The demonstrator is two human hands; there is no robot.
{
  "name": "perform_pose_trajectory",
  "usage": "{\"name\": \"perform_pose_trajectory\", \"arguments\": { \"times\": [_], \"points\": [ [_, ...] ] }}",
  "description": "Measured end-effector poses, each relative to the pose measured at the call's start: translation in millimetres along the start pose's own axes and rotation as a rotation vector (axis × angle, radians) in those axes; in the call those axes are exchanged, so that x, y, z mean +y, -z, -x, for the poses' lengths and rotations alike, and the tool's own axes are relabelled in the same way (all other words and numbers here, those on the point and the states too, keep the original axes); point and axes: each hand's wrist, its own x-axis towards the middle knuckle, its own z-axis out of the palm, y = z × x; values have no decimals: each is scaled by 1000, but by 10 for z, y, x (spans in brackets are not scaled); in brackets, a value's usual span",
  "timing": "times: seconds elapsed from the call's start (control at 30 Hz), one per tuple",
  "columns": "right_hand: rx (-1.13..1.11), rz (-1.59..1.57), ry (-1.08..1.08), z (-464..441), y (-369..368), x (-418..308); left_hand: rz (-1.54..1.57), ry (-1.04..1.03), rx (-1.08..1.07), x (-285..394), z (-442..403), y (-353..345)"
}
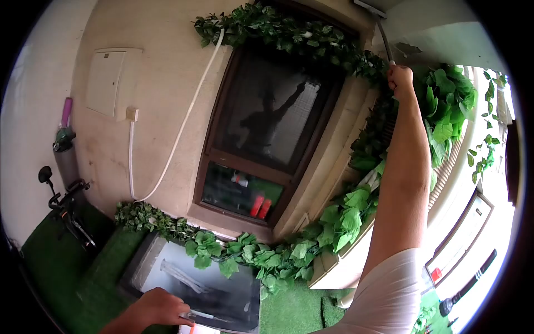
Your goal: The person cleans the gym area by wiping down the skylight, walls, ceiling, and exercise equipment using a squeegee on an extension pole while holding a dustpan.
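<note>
Raised high at the upper right, my right hand (400, 79) is wrapped round the handle of a long-handled tool (384, 38) with a flat, pale head. That head is up by the ceiling (445, 42), near a dark peeled patch. Low in the view, my left hand (161, 308) is closed, fingers curled at something small and thin that I cannot make out. Just beside its fingers, a white object with an orange mark (193, 328) is cut off by the bottom edge.
A dark-framed window (267, 111) with a reflection stands ahead, edged by artificial leaves (278, 28). Below is a dark-rimmed glass-topped box (192, 273) on green turf (281, 312). A white pipe (192, 106) and wall panel (111, 80) are left, with a folded scooter (72, 211).
</note>
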Motion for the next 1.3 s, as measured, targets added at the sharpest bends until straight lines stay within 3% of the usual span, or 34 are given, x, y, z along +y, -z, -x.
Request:
{"name": "perform_pose_trajectory", "arguments": {
  "times": [0.2, 0.3, 0.37, 0.5, 0.57, 0.63, 0.7, 0.9, 1.0, 1.1, 1.3],
  "points": [
    [118, 117, 112, 401, 25, 139, 76, 24, -27, -100, -16, 53],
    [165, 368, 199, 783, -26, 381, 96, -24, -16, -146, 50, 43],
    [173, 339, 106, 844, -54, 359, 101, -20, -7, -157, 90, 84],
    [87, 241, -17, 687, -98, -238, 171, 10, -5, -231, 259, 35],
    [-132, 134, -34, 560, 3, -518, 130, -3, 53, -275, 293, -8],
    [40, 244, -120, 481, 16, -776, 137, 8, 82, -294, 373, 7],
    [119, 208, 16, 701, 52, -881, 127, -22, 112, -348, 396, -11],
    [139, 249, 78, 1675, 515, -1570, 112, -170, 187, -554, 437, -57],
    [225, 388, 112, 2389, 693, -2071, 360, -178, 300, -532, 730, 103],
    [312, 516, 77, 2892, 1070, -2531, 419, -270, 381, -671, 742, -41],
    [447, 688, 96, 4013, 1644, -3700, 243, -267, 351, -767, 671, -95]
  ]
}}
